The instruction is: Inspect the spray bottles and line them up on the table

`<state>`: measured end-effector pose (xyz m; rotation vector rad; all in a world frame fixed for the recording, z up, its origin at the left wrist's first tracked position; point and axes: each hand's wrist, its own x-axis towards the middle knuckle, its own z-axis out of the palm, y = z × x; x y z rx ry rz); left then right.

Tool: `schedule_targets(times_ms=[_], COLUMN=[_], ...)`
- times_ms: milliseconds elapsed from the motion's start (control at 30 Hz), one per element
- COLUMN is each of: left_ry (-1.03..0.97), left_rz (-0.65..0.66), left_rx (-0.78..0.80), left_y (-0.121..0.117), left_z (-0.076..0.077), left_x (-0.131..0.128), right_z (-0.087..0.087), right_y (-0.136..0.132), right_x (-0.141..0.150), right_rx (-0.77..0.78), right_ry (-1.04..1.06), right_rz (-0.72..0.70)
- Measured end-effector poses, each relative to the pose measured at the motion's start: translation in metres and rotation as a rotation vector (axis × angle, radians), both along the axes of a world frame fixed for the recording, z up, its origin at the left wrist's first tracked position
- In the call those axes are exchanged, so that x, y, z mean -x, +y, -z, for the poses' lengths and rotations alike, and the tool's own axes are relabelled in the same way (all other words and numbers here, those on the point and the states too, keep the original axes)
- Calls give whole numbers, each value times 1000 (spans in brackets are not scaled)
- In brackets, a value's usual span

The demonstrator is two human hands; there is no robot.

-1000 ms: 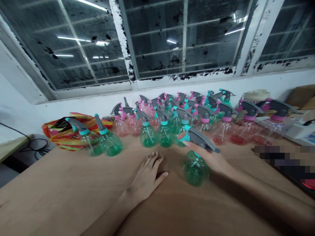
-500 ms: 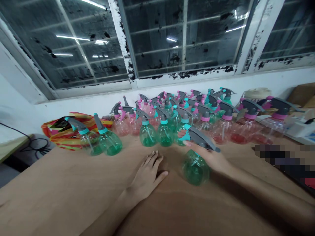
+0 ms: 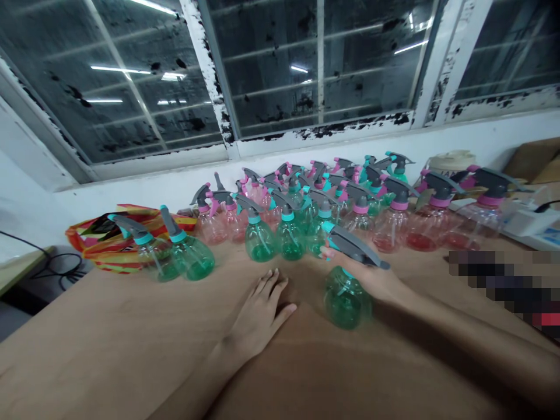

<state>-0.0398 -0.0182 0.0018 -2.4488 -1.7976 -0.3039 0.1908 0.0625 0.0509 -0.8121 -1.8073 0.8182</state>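
My right hand [image 3: 374, 274] grips a green spray bottle [image 3: 347, 300] around its neck, with fingers at the turquoise trigger. The bottle's grey head points away to the left, and its green body hangs over the wooden table [image 3: 144, 326], tilted a little. Flat on the tabletop lies my left hand [image 3: 262, 312], fingers spread, holding nothing. Just beyond it stand green spray bottles with turquoise collars, among them one green bottle [image 3: 261, 239] and another green bottle [image 3: 291, 238]. Two more, including a tilted-looking green bottle [image 3: 192, 256], are off to the left.
Several pink spray bottles [image 3: 391, 227] stand in rows along the wall under the window. An orange-yellow bag [image 3: 96, 251] lies at the back left. On the right are a white power strip [image 3: 531, 224], a cardboard box [image 3: 531, 160] and a blurred-out dark object [image 3: 499, 280].
My right index finger and the turquoise trigger have drawn in toward the neck of the bottle. My left hand stays flat. The whole view has shifted slightly.
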Motion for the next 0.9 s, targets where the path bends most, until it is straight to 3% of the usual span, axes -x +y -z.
schedule_targets(times_ms=[200,667,900], left_ry=[-32,13,8], left_rz=[10,-2,6], left_rx=[-14,-9,-6], left_y=[0,1,1], left_z=[1,1,1], left_x=[0,-1,-1], right_z=[-7,-4,-7], right_y=[-2,-2,-3], right_x=[0,-1,-1], right_rx=[24,9,30], right_ry=[76,70,120], right_rz=[-135,-111,-179])
